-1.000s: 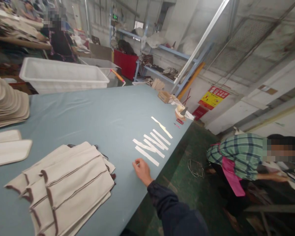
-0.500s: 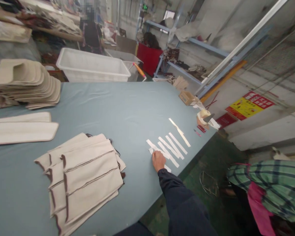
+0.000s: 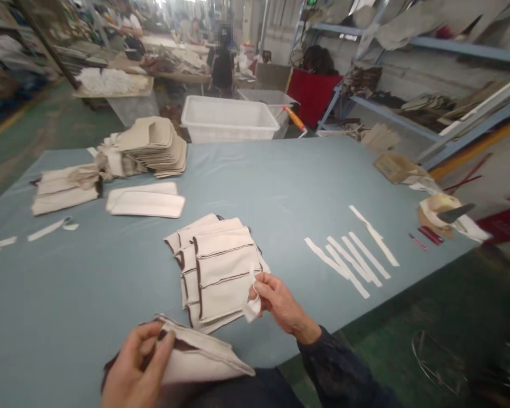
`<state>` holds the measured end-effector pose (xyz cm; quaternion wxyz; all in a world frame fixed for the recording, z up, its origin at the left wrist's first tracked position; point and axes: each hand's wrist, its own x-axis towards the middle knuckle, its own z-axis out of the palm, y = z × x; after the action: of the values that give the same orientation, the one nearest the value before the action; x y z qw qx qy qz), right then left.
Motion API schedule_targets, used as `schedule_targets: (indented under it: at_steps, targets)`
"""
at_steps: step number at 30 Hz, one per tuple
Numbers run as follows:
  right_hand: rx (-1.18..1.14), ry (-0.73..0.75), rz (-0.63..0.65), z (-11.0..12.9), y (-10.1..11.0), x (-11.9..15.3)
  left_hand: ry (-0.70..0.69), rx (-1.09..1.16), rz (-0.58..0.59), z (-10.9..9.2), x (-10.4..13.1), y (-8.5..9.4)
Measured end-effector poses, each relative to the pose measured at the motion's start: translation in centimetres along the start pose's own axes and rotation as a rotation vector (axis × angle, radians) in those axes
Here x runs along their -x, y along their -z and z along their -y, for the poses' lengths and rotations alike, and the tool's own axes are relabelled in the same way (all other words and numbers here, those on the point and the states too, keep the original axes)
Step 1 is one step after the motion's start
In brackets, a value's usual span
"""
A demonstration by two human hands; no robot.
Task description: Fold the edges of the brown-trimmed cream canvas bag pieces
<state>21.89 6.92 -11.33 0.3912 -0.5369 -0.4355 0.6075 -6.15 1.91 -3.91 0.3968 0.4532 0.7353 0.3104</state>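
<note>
At the table's near edge my left hand (image 3: 136,362) is closed on a cream fabric piece (image 3: 199,362) with dark brown edging, its thumb at a fold that gapes. My right hand (image 3: 280,303) pinches a white strip (image 3: 251,309), which curls below the fingers. Behind that hand lies a stack of cream fabric pieces (image 3: 225,266) with brown seams and edges. Several more white strips (image 3: 344,266) are spread side by side on the blue-grey table (image 3: 280,192), right of the stack.
Farther back are two pale flat panels (image 3: 147,204), a pile of beige pieces (image 3: 157,147) and a tied bundle (image 3: 68,187). A white tub (image 3: 229,119) stands beyond the table. Toward the right edge lie a red tool (image 3: 430,235) and a tape roll (image 3: 440,209). A person (image 3: 221,65) is in the background.
My right hand has lifted a white strip from the row and come left beside the stack. My left hand and its fabric piece have come into view, and the view has swung left.
</note>
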Motion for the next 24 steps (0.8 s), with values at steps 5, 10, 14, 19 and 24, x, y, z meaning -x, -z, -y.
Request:
schedule_targets:
  at_steps: [5, 10, 14, 19, 24]
  targets:
    - [-0.712, -0.195, 0.445, 3.2, -8.6, 2.4, 0.006, 0.203, 0.219, 0.0, -0.3, 1.4]
    - [-0.823, -0.273, 0.597, 4.1, -12.9, 3.2, -0.107, 0.161, 0.234, 0.1, 0.2, 4.3]
    - [-0.761, -0.351, 0.741, 4.5, -14.8, 3.5, -0.118, 0.200, 0.388, -0.2, 0.2, 6.2]
    - [-0.694, -0.481, 0.845, 4.3, -17.0, 3.5, -0.127, 0.310, 0.424, 0.3, 0.3, 7.5]
    - [-0.404, -0.341, 0.740, 4.2, -17.6, 2.7, -0.036, 0.401, 0.366, 2.0, 0.4, 7.9]
